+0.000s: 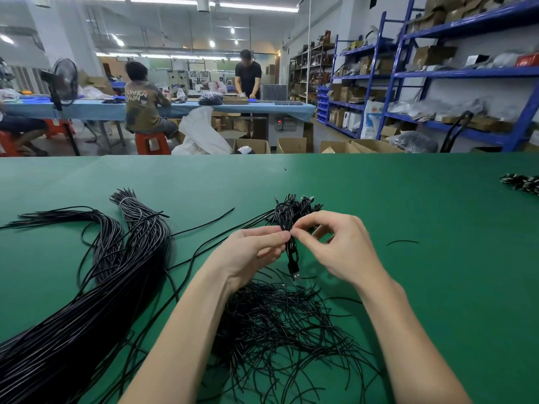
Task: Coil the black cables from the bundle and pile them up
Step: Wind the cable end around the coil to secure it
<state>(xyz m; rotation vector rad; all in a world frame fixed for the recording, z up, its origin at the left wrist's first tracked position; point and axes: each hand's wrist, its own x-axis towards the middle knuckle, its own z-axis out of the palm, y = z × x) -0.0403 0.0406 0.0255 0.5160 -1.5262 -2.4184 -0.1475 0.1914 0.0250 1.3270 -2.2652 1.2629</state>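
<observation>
— What are your hands doing at the green surface (408, 199)?

— My left hand (250, 252) and right hand (338, 243) meet in front of me, fingertips almost touching. Both pinch one coiled black cable (287, 225) at its middle; its loops stand above my fingers and its plug end (295, 272) hangs below them, clear of the surface.

— And just past your hands?

— Directly beyond my fingertips lies the pile of coiled cables (303, 204), close behind the coil I hold. Beneath my wrists, nearer to me, sprawls a loose tangle of thin black ties (280, 325), spreading between both forearms.

— Where is the bundle?

— Off to the side of my left hand: a thick bundle of long black cables (87, 301) running from the near left edge away across the surface, its far end bound with a pale tie (125, 201). A few single cables (201, 225) stray from it toward my left hand.

— Anything on the other side?

— Well out from my right hand, a short black strand (402, 242) lies alone, and a second dark heap (522, 182) sits at the far right edge.
</observation>
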